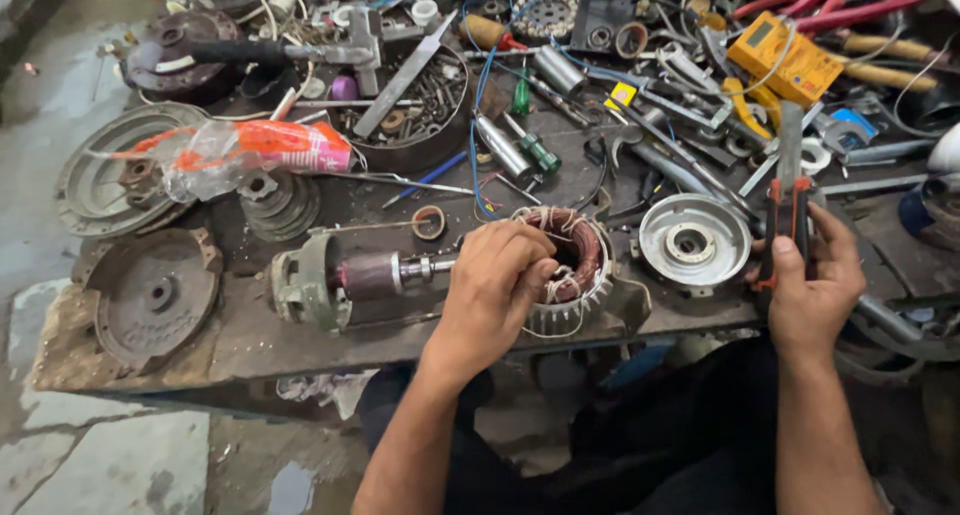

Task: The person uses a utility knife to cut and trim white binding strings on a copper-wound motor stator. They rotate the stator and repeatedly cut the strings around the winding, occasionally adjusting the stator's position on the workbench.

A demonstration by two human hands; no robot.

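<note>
Reaching in from below, your left hand (497,275) curls its fingers onto the copper windings of the motor stator (572,265), at the surface's (240,340) near edge beside the rotor (345,280). Your right hand (815,285) is clamped around upright pliers (790,200). Farther back, a round tray (415,153) contains screws and a flat file (403,75).
</note>
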